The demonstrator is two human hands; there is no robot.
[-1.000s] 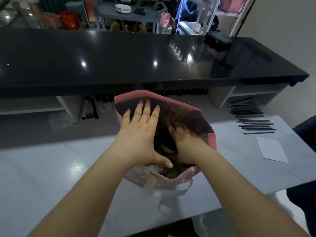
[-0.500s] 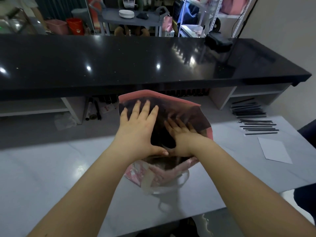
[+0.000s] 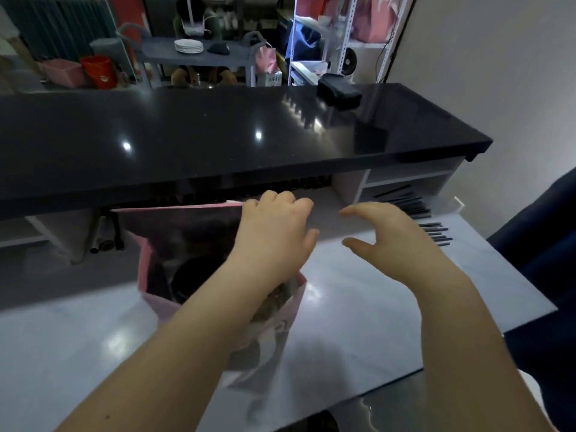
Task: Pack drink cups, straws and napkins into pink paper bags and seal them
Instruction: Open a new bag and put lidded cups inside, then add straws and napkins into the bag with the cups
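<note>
Bag (image 3: 145, 269) sits beneath left hand (image 3: 274, 241), rim gripped.

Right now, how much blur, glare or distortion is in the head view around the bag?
Head view: motion blur softens the pink bag, the left hand gripping its rim and the free right hand; lamp glare spots the black counter and the white table; the bag's inside is dark and hard to read; the wide angle bows the counter's edge.
</note>
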